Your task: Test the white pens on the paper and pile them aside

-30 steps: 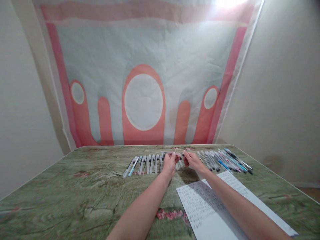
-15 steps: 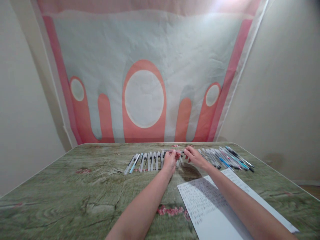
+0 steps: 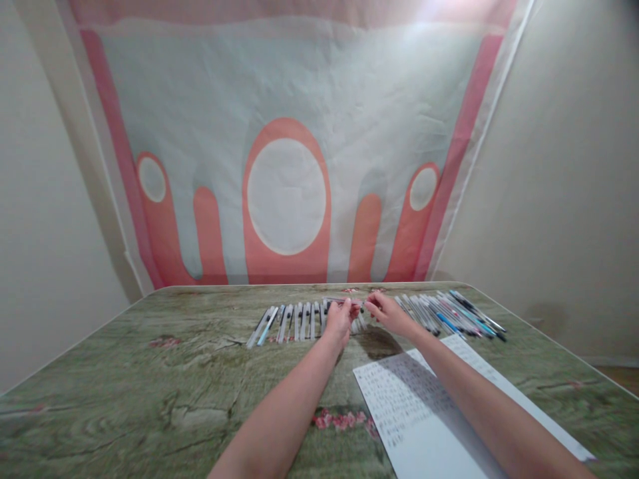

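Holding a thin pen (image 3: 332, 299) crosswise above the far part of the tabletop (image 3: 150, 399), the left hand (image 3: 341, 318) has its grip closed around the barrel, and the pen points roughly from nine to three o'clock. At its three o'clock end is the right hand (image 3: 392, 313), fingertips bent together just beside the pen; whether that grip pinches a small part or nothing is too small to tell. Taking the pen as the dial's centre, a row (image 3: 298, 322) of clear-barrelled pens lies toward nine o'clock, side by side with narrow gaps, most with a dark bit toward the far end and one pale blue among them. A few more lie at about five o'clock, close under the hands and partly hidden. Toward three o'clock, beyond the right hand, a batch (image 3: 449, 324) lies closer together, some pens touching or overlapping, with blue, pink and black among the clear ones. Judging by this layout, the work looks partway through: one pen is in hand and unfinished, the row seems the more orderly side, and the batch is more mixed; which side counts as done cannot be settled from here. Farther out, handwritten paper (image 3: 399, 392) lies at about five o'clock, the right forearm crossing over it, its lower portion blank. Printed blossoms (image 3: 342, 419) show at six o'clock, and a coral-patterned hanging (image 3: 287, 199) fills the wall at twelve.
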`<state>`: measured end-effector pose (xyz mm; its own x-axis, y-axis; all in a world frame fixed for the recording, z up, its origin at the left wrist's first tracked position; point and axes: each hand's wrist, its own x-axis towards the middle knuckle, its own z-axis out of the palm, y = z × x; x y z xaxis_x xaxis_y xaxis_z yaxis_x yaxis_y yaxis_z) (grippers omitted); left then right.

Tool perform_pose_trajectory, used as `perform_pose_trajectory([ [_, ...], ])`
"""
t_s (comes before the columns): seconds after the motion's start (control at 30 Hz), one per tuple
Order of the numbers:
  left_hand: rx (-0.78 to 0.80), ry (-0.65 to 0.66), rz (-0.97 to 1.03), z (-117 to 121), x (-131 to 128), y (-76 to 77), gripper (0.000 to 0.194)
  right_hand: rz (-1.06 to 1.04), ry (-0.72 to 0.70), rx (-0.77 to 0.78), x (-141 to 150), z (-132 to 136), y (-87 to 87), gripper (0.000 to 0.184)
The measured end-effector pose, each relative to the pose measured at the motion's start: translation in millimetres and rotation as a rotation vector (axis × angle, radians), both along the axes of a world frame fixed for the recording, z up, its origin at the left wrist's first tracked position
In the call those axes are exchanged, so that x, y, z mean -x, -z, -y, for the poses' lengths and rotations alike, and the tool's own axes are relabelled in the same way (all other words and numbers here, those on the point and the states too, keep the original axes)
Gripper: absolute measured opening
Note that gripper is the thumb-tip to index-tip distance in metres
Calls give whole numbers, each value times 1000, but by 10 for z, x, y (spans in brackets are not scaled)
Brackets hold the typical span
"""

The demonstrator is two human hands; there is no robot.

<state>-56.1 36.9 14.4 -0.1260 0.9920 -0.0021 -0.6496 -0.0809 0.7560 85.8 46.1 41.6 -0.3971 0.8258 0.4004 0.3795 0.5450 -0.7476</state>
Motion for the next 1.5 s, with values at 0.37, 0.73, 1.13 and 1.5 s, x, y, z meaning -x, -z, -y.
perform_pose_trajectory([
  [0.37, 3, 25, -2, 38, -12, -46, 15, -35, -4, 73, -13, -16, -25, 34],
  [0.73, -43, 43, 23, 38, -11, -61, 22, -73, -64, 164, -9, -27, -36, 39],
  [1.13, -2, 356, -27, 205, -136, -206, 29, -106, -110, -10, 39, 77, -151, 48],
  [1.5, -660, 617, -1618, 543, -75, -250, 69, -421, 256, 14, -322, 87, -618, 54],
])
